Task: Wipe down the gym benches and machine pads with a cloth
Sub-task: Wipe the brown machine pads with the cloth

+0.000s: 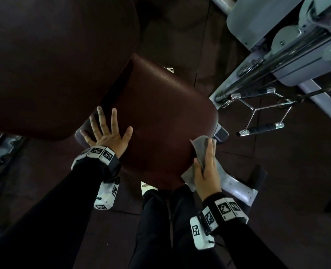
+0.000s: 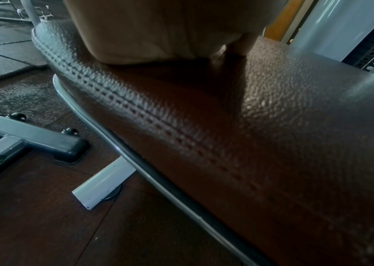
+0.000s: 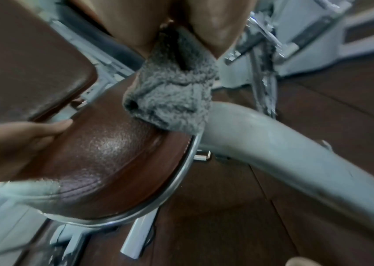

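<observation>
A dark red-brown seat pad (image 1: pixel 160 113) lies in front of me, below a larger back pad (image 1: pixel 54 55). My left hand (image 1: pixel 106 131) rests flat on the seat's left edge, fingers spread and straight. In the left wrist view the palm (image 2: pixel 158 30) presses on the grained pad (image 2: pixel 272 126). My right hand (image 1: pixel 205 167) grips a grey cloth (image 1: pixel 199 150) against the seat's right front edge. In the right wrist view the fluffy cloth (image 3: pixel 174 93) is bunched between thumb and fingers, touching the pad (image 3: pixel 104 162) at its rim.
A grey frame tube (image 3: pixel 283 154) curves off beside the seat on the right. A chrome cable handle (image 1: pixel 261 113) hangs by the grey machine (image 1: pixel 277 45) at the upper right. Dark rubber floor (image 1: pixel 286 171) surrounds the bench. My legs and a white shoe (image 1: pixel 147 188) are below the seat.
</observation>
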A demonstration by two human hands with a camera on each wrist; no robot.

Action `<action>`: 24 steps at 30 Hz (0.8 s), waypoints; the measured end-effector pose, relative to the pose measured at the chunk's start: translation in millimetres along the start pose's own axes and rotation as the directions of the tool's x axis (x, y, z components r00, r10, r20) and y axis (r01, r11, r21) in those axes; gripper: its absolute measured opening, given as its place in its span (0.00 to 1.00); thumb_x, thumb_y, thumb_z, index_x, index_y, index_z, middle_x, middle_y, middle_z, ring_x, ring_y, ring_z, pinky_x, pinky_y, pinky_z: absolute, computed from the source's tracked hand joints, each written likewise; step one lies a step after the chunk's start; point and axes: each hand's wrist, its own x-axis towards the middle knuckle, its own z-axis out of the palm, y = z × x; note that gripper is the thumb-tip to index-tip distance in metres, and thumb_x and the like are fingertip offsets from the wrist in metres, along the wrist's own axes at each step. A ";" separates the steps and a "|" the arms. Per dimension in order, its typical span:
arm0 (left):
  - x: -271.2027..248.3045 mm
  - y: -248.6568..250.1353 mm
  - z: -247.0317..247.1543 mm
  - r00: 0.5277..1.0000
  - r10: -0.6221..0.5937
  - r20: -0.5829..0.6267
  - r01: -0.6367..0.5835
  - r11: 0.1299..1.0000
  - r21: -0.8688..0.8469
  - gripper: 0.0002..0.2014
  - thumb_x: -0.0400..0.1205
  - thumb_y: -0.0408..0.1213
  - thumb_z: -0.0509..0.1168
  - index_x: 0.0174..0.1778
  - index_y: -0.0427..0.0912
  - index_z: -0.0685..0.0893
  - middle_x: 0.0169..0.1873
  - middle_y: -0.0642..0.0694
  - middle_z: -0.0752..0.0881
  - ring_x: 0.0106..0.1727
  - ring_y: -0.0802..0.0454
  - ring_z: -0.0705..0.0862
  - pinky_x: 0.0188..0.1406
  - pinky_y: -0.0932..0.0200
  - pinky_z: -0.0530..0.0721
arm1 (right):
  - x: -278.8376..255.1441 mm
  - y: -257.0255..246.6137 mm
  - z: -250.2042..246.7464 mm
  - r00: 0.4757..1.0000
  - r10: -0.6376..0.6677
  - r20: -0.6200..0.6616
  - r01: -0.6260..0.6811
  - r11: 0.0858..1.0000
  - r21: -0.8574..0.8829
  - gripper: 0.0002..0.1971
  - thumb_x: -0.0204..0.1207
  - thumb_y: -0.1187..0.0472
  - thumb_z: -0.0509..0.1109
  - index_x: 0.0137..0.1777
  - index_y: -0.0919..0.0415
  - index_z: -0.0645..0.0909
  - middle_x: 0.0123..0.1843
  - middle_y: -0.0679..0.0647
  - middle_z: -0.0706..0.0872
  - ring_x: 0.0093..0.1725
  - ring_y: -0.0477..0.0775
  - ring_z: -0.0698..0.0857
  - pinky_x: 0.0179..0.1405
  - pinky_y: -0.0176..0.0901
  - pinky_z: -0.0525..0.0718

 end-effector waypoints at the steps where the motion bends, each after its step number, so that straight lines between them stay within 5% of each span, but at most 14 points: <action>1: 0.4 -0.1 0.8 1.000 -0.001 -0.009 0.001 1.000 -0.002 0.33 0.74 0.75 0.34 0.63 0.75 0.16 0.71 0.59 0.15 0.77 0.50 0.22 0.70 0.32 0.26 | 3.1 -5.7 -2.5 0.998 -0.052 0.044 0.055 0.996 -0.064 0.38 0.83 0.66 0.59 0.78 0.34 0.39 0.84 0.43 0.40 0.82 0.43 0.40 0.79 0.34 0.48; 5: 0.6 -0.9 3.5 0.999 0.008 -0.046 -0.008 1.000 -0.007 0.33 0.73 0.74 0.34 0.63 0.75 0.16 0.71 0.59 0.16 0.77 0.52 0.22 0.68 0.35 0.23 | 13.4 -29.4 6.1 0.916 -0.240 0.321 0.323 0.917 -0.234 0.34 0.82 0.68 0.58 0.80 0.45 0.45 0.83 0.44 0.43 0.82 0.53 0.36 0.79 0.43 0.40; 9: 0.2 -1.8 6.2 0.997 0.011 -0.077 -0.011 1.000 -0.006 0.34 0.77 0.72 0.38 0.66 0.74 0.19 0.76 0.57 0.21 0.78 0.52 0.24 0.71 0.35 0.26 | 11.4 -44.3 27.1 0.797 -0.350 0.491 0.542 0.774 -0.327 0.26 0.81 0.68 0.61 0.79 0.60 0.62 0.82 0.54 0.57 0.82 0.64 0.46 0.80 0.55 0.52; 12: -4.3 -2.4 3.6 0.990 0.054 -0.127 -0.057 0.998 -0.018 0.36 0.80 0.67 0.46 0.76 0.70 0.29 0.80 0.55 0.27 0.80 0.50 0.28 0.73 0.34 0.29 | 11.5 -47.4 27.8 0.841 -0.315 0.440 0.461 0.844 -0.276 0.24 0.83 0.64 0.61 0.78 0.58 0.65 0.83 0.52 0.56 0.83 0.56 0.50 0.78 0.49 0.61; 16: -28.0 -0.7 3.0 0.962 0.069 -0.263 -0.080 0.996 -0.033 0.34 0.83 0.55 0.54 0.83 0.51 0.50 0.84 0.47 0.42 0.83 0.50 0.39 0.78 0.34 0.38 | 17.2 -44.6 16.1 0.927 -0.238 0.290 0.310 0.921 -0.234 0.24 0.81 0.60 0.64 0.77 0.61 0.67 0.83 0.54 0.59 0.82 0.52 0.56 0.79 0.48 0.61; 19: -61.5 13.3 19.2 0.958 0.031 -0.287 -0.056 0.995 -0.078 0.31 0.85 0.48 0.56 0.82 0.43 0.57 0.84 0.45 0.48 0.84 0.50 0.45 0.78 0.33 0.40 | 18.4 -41.9 9.0 0.936 -0.246 0.251 0.305 0.924 -0.232 0.22 0.80 0.61 0.67 0.73 0.63 0.72 0.79 0.57 0.66 0.80 0.56 0.61 0.78 0.55 0.64; 24: -112.3 58.0 59.7 0.968 0.064 -0.244 -0.086 0.993 -0.083 0.28 0.85 0.48 0.52 0.82 0.45 0.59 0.83 0.50 0.52 0.83 0.54 0.46 0.78 0.40 0.33 | 32.2 -30.7 -3.7 0.915 -0.245 0.321 0.338 0.900 -0.277 0.22 0.81 0.57 0.66 0.73 0.60 0.73 0.79 0.53 0.67 0.81 0.50 0.58 0.81 0.53 0.51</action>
